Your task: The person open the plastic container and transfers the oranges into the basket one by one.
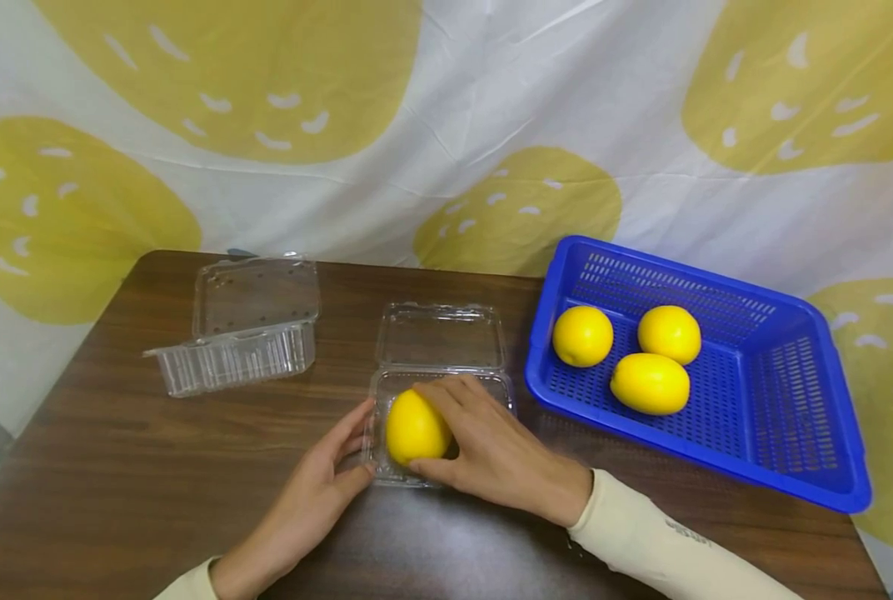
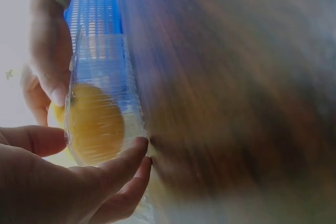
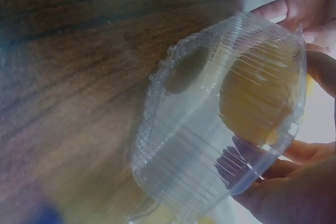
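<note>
My right hand (image 1: 491,442) grips a lemon (image 1: 415,427) from above and the right side, its thumb at the near side. The lemon is inside the base of an open clear plastic clamshell container (image 1: 441,477), and shows through its ribbed wall in both wrist views. My left hand (image 1: 319,483) holds the container's left side; in the left wrist view, the thumb (image 2: 44,139) meets the upper rim and the fingertips (image 2: 137,148) lie lower on the wall. The hinged lid (image 1: 441,337) is folded back, away from me.
A second open clear clamshell (image 1: 236,358) stands at the left on the brown wooden table (image 1: 117,467). To the right is a blue plastic basket (image 1: 784,417) with three lemons (image 1: 651,384) in it. A lemon-print cloth (image 1: 386,200) hangs behind the table.
</note>
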`<state>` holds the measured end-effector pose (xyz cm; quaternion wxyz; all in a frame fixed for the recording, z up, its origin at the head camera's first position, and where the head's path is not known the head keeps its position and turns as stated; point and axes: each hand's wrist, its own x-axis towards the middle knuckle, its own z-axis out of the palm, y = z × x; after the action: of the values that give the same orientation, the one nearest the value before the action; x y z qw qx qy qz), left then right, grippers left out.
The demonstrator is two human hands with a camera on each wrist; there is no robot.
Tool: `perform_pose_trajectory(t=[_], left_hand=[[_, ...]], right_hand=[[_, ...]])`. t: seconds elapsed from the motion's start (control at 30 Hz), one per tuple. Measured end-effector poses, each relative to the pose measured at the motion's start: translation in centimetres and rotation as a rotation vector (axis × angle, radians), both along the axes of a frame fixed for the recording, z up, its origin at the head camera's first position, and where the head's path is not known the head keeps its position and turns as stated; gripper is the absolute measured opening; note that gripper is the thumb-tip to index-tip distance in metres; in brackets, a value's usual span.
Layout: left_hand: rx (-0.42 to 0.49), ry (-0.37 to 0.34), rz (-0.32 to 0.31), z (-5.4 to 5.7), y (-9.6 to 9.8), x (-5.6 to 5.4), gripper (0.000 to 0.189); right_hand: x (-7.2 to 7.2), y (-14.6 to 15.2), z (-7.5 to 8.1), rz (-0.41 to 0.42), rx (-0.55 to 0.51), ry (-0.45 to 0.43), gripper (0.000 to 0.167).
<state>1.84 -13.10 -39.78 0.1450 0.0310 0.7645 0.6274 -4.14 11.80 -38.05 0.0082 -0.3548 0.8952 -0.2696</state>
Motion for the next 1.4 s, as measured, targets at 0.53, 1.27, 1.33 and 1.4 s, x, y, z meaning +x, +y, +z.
perform_pose_trajectory(t=[0.53, 1.27, 1.33, 1.4], left_hand=[[-0.018, -0.005, 0.005, -0.1, 0.0, 0.0, 0.079], [-0.008, -0.004, 0.009, 0.0, 0.2, 0.0, 0.08], [-0.007, -0.005, 0.008, 0.0, 0.2, 0.0, 0.08], [-0.011, -0.007, 0.01, 0.0, 0.2, 0.0, 0.08]], right_hand=[[0.2, 0.6, 0.9, 0.007, -0.021, 0.098, 0.083], [0.8, 2.0, 2.4, 0.022, -0.009, 0.149, 0.084], [0.8, 2.1, 2.6, 0.021, -0.008, 0.16, 0.084], [0.8, 2.3, 2.8, 0.02, -0.015, 0.167, 0.084]])
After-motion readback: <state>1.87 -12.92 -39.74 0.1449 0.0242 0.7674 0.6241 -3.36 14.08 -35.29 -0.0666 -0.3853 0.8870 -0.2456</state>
